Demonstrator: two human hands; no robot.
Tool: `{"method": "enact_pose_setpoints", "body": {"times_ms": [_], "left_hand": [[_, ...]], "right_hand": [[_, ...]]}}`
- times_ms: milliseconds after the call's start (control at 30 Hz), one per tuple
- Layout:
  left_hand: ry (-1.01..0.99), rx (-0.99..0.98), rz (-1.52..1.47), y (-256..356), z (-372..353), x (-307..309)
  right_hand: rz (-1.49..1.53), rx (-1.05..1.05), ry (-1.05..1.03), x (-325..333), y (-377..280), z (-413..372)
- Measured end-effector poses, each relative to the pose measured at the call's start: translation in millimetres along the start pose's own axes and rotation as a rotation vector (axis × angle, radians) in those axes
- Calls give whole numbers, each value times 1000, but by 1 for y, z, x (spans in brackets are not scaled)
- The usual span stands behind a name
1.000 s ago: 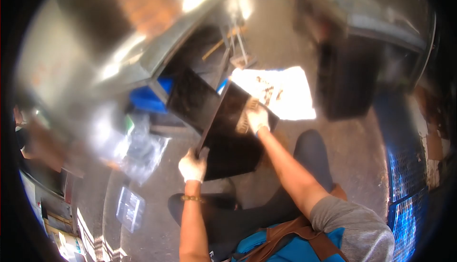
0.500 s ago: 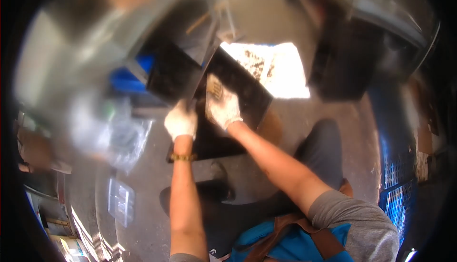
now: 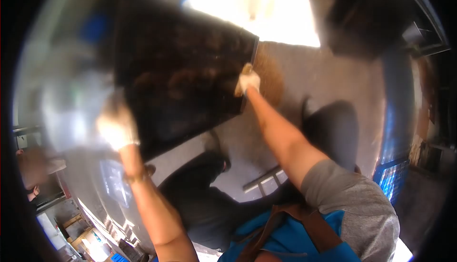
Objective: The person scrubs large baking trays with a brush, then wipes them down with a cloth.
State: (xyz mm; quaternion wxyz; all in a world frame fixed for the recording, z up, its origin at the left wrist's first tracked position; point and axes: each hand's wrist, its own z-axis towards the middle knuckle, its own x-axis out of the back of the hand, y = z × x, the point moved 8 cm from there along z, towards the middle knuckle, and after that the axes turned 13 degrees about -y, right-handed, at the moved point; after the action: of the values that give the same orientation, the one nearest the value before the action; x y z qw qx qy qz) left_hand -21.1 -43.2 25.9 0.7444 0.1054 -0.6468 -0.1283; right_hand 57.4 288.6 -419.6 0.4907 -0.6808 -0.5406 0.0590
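Note:
A large dark, glossy panel [image 3: 185,81] is tilted up in front of me, between my two gloved hands. My right hand [image 3: 248,81], in a whitish glove with tan fingertips, is closed round the panel's right edge near its lower corner. At the left edge my left hand [image 3: 116,124], in the same kind of glove, grips the panel; its fingers are smeared by motion and partly hidden. Faint brownish reflections show on the panel's face.
A brightly lit white patch [image 3: 266,9] lies beyond the panel. At upper right stands a dark box-like object [image 3: 359,21]. On the floor are a slotted grey frame [image 3: 264,182] by my legs and a clear plastic container [image 3: 115,183]. Blue grid panels [image 3: 392,181] line the right.
My hands have moved apart, the left to the left and the right to the panel's right edge. The panel has turned and come up closer, filling more of the view.

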Motion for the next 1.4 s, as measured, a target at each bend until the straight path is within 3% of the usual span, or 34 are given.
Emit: {"method": "enact_pose_setpoints", "body": {"times_ms": [100, 167, 200, 267, 300, 400, 500, 567, 633, 667, 700, 800, 900, 967, 1033, 1133, 1200, 1233, 1300, 1333, 1400], "left_hand": [[-10, -87, 62, -2, 9, -5], [10, -145, 65, -9, 20, -9], [86, -177, 113, -12, 24, -7], [129, -243, 177, -21, 33, -10], [153, -276, 210, -26, 37, -11], [85, -281, -50, -33, 45, -15], [280, -401, 375, 13, 29, -11], [169, -191, 223, 3, 35, -13], [136, -177, 214, -2, 38, -18], [143, -208, 203, 0, 36, -17], [154, -236, 188, 3, 32, -16], [152, -246, 178, 21, 23, -15], [123, -165, 192, 16, 24, -12], [111, -142, 169, 9, 31, -15], [102, -149, 188, 10, 36, -17], [106, -173, 250, 7, 40, -24], [137, -176, 304, 1, 42, -24], [141, -152, 327, -5, 44, -24], [148, -161, 334, -20, 48, -22], [149, -158, 338, -28, 50, -19], [102, -406, 557, -29, 57, -17]], "right_hand": [[35, -121, -10, -22, 77, 25], [58, -127, -70, 3, 55, 15], [-4, -121, 9, 17, 42, 25], [53, -136, 97, 29, 43, 88], [148, -125, 24, 31, 34, 120], [-8, 112, 51, 66, -83, 88], [-79, 609, 84, 54, -203, -11], [-38, 928, 102, 67, -284, -89], [-106, 959, -53, 75, -334, -134], [-50, 1016, 62, 84, -336, -152], [3, 1078, 177, 92, -335, -165], [-49, 920, 245, 97, -284, -121], [-455, 525, 125, 60, -156, 15], [-703, 149, -161, 63, -75, 74], [-714, 112, -30, 89, -57, 99], [-858, 99, -97, 102, -75, 112], [-806, 166, 132, 118, -96, 106], [-819, 177, 121, 111, -83, 122], [-1346, 418, 194, 76, -63, 162], [-1240, 273, -24, 76, -59, 172], [-1174, 303, -83, 76, -67, 167]]}}
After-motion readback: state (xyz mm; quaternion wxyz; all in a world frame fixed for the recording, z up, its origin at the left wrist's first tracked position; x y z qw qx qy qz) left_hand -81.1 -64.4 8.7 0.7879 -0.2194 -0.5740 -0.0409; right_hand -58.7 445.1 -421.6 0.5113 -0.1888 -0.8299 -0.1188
